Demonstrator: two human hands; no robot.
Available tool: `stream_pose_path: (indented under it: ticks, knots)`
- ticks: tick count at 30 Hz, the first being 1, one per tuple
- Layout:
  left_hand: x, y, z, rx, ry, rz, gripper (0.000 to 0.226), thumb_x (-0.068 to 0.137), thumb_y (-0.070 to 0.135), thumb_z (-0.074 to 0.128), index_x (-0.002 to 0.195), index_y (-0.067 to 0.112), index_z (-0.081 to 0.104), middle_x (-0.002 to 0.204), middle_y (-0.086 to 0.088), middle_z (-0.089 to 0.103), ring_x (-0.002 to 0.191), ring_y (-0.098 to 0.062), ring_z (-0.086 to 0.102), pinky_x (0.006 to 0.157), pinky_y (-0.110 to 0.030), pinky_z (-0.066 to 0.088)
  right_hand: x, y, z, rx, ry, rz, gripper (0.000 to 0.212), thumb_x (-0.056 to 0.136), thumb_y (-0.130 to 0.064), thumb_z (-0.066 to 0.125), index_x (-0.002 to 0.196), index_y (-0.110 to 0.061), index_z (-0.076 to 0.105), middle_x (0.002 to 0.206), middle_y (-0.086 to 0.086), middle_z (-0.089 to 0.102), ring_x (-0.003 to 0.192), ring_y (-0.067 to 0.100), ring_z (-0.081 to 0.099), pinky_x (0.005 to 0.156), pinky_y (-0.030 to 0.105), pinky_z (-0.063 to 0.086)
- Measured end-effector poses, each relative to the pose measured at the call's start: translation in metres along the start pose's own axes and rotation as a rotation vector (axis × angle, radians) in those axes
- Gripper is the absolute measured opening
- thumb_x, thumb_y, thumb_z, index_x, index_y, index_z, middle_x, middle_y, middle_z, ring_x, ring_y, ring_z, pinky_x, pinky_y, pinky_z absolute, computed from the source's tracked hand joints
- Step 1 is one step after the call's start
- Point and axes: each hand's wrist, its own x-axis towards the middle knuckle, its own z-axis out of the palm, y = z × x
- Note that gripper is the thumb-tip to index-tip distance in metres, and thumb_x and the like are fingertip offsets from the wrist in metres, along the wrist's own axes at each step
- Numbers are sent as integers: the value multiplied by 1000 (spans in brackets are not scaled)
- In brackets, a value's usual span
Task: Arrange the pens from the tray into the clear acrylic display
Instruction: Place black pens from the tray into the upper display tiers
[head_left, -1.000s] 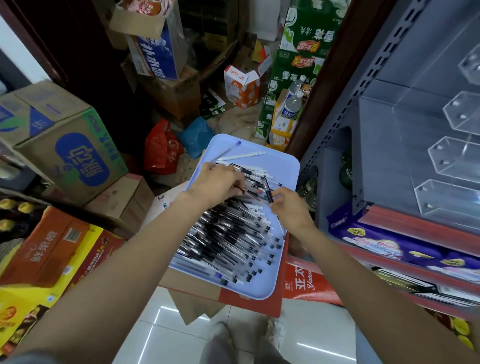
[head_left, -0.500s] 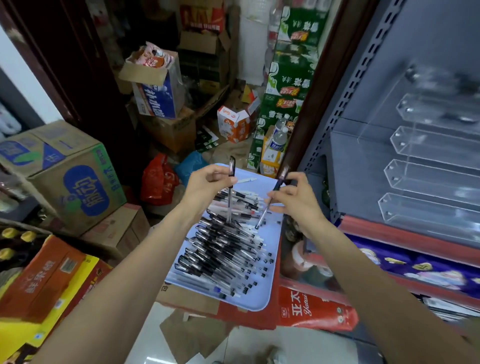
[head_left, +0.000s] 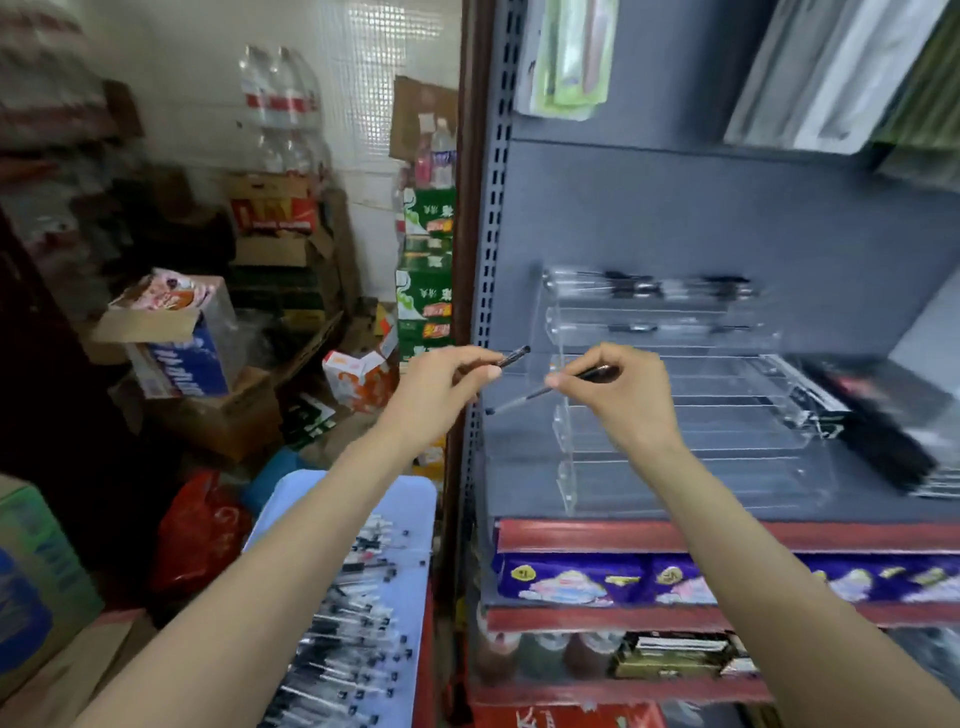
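both hands up at the shelf | left hand pinches a black-capped pen | right hand pinches a slim black pen, closer to the tiered clear acrylic display | troughs run sideways, top ones look stocked (blurry)

Acrylic display on shelf, right. Tray of pens below left. Both hands raised before display, a pen in each. Cartons behind tray.
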Motion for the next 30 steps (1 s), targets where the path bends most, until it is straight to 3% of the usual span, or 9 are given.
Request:
stream_pose_path:
  ticks: [5, 8, 14, 17, 19, 22, 25, 28, 30]
  knots:
    - [42, 38, 50, -92, -85, 22, 13, 96, 21, 50, 105, 19, 59, 76, 6, 67, 54, 2, 59, 55, -5, 39, 25, 22, -61, 306, 60, -3, 9, 86, 4, 61, 84, -3, 65, 75, 9, 65, 60, 6, 67, 65, 16, 55]
    - [70, 64, 79, -211, -104, -1, 6, 95, 17, 52, 98, 21, 55, 78, -3, 69, 51, -1, 59, 49, -6, 39, 45, 37, -101, 357, 49, -3, 20, 85, 3, 62, 96, -14, 58, 78, 14, 68, 64, 12, 70, 65, 19, 55]
    - [114, 97, 131, -240, -8, -16, 13, 94, 12, 53, 106, 14, 57, 74, 1, 66, 51, 5, 54, 51, -9, 37, 98, 69, -173, -62, -69, -104, 22, 71, -10, 79, 62, -24, 65, 67, -11, 67, 60, -2, 60, 67, 13, 49]
    - [131, 104, 154, -223, 13, -22, 12, 93, 14, 56, 102, 21, 58, 81, -4, 67, 63, -6, 58, 55, -17, 40, 117, 83, -194, -228, -150, -153, 10, 74, -13, 78, 74, -20, 70, 72, -9, 67, 60, -9, 57, 65, 3, 42]
    - [142, 105, 166, -177, 55, -18, 14, 92, 15, 57, 100, 26, 59, 83, -2, 67, 64, -13, 56, 60, -22, 44, 127, 91, -204, -304, -159, -187, 9, 79, -12, 73, 87, -13, 74, 79, -6, 67, 66, -4, 58, 66, 0, 40]
    - [153, 105, 177, -69, 75, -6, 29, 93, 6, 51, 115, 21, 63, 102, -4, 58, 71, -11, 59, 70, -13, 48, 139, 103, -217, -351, -51, -188, 10, 84, -9, 68, 91, -9, 75, 87, -1, 70, 77, 9, 60, 67, 1, 38]
    - [163, 107, 182, 113, -25, 24, 39, 93, 3, 50, 126, 22, 58, 94, 5, 44, 74, -3, 51, 73, -6, 41, 153, 115, -229, -341, 59, -166, 12, 86, -9, 65, 94, -8, 74, 96, 4, 73, 84, 13, 63, 72, 8, 38]
    - [181, 109, 196, 185, -66, 32, 32, 89, 4, 58, 118, 15, 64, 90, 3, 53, 80, -11, 57, 84, -21, 46, 166, 125, -238, -327, 101, -127, 13, 87, -11, 65, 95, -10, 74, 97, 4, 73, 81, 9, 61, 74, 8, 38]
    - [195, 111, 208, 193, -75, 5, 25, 86, 6, 63, 110, 11, 69, 95, -5, 64, 81, -12, 58, 79, -20, 44, 172, 131, -244, -305, 114, -112, 13, 87, -12, 65, 95, -12, 74, 95, 1, 72, 80, 7, 61, 72, 6, 39]
